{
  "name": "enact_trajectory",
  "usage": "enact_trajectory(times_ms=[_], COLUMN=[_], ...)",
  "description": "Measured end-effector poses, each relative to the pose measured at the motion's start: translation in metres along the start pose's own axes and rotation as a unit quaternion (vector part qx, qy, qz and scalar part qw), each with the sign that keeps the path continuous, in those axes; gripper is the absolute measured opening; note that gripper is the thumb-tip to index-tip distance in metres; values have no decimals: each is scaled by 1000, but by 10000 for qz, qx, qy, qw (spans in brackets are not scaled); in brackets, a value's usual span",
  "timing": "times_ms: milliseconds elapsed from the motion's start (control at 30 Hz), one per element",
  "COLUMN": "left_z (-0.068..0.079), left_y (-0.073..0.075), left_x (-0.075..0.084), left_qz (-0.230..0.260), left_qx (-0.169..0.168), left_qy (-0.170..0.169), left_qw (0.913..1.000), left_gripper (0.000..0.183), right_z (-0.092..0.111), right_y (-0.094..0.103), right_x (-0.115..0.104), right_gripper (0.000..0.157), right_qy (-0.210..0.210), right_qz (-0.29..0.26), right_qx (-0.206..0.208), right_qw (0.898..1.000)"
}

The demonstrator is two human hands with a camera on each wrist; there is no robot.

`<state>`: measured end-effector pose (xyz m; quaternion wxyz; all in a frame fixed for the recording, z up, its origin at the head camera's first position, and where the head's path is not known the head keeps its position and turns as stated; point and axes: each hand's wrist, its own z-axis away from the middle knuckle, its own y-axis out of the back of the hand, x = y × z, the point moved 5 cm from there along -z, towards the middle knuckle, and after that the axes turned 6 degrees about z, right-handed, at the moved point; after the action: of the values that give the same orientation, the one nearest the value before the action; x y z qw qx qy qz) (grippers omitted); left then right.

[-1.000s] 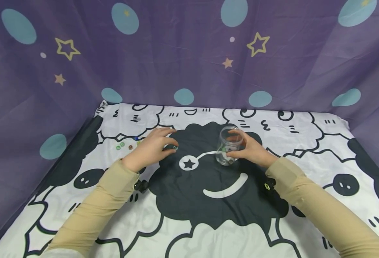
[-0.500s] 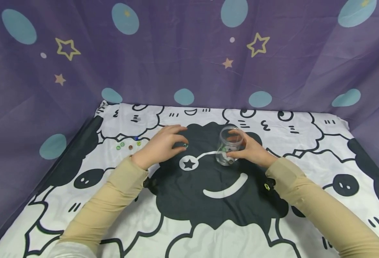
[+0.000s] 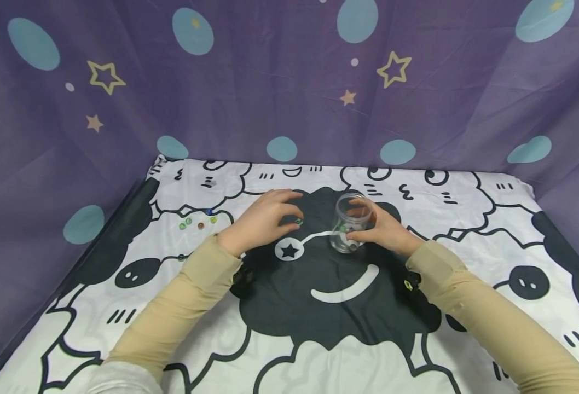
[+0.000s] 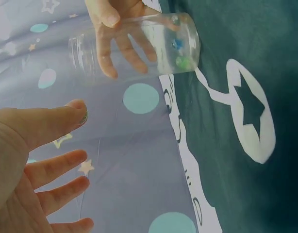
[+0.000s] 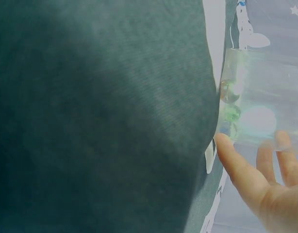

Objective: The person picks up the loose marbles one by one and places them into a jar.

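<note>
My left hand [image 3: 265, 219] pinches a small dark greenish marble [image 3: 299, 221] between thumb and fingers, to the left of the clear jar and apart from it. In the left wrist view that marble [image 4: 84, 115] shows at the thumb tip, with the other fingers spread. The clear jar [image 3: 341, 221] stands upright on the cloth's dark patch, its mouth uncovered. My right hand [image 3: 385, 227] grips the jar from its right side. Several marbles lie at the jar's bottom, among them a green marble [image 5: 232, 113] and a blue marble [image 4: 177, 43].
Left of my left hand several loose marbles lie on the white cloth: a blue marble [image 3: 209, 212], a yellow-green marble [image 3: 213, 220], a brown marble [image 3: 201, 225] and green marbles [image 3: 182, 225]. A dark marble [image 3: 181, 257] lies nearer my left sleeve. A purple curtain [image 3: 289, 82] hangs behind.
My left hand has moved right toward the jar with the marble pinched in it. A dark marble beside the left sleeve has come into view. My right hand and the jar have stayed put.
</note>
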<state>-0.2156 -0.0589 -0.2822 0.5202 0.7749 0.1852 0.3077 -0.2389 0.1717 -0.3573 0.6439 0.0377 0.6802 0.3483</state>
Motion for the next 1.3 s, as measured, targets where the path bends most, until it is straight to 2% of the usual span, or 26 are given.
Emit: enact_trajectory(times_ms=[367, 800, 1100, 1300], left_z=[-17, -42, -56, -60], left_y=[-2, -8, -9, -11], left_x=[12, 23, 30, 29], left_qz=[-113, -10, -170, -63], left_qx=[-109, -154, 31, 44], left_qy=[-189, -155, -263, -222], left_qw=[9997, 9998, 9995, 9997], left_gripper=[16, 20, 19, 20], right_z=[0, 0, 0, 0], right_y=[-1, 0, 0, 0], right_x=[-1, -1, -2, -1], right_gripper=[77, 78, 75, 75], right_qy=[-103, -119, -132, -123], right_qz=[8, -50, 86, 93], right_qx=[-1, -64, -40, -35], right_qw=[9999, 9999, 9999, 9999])
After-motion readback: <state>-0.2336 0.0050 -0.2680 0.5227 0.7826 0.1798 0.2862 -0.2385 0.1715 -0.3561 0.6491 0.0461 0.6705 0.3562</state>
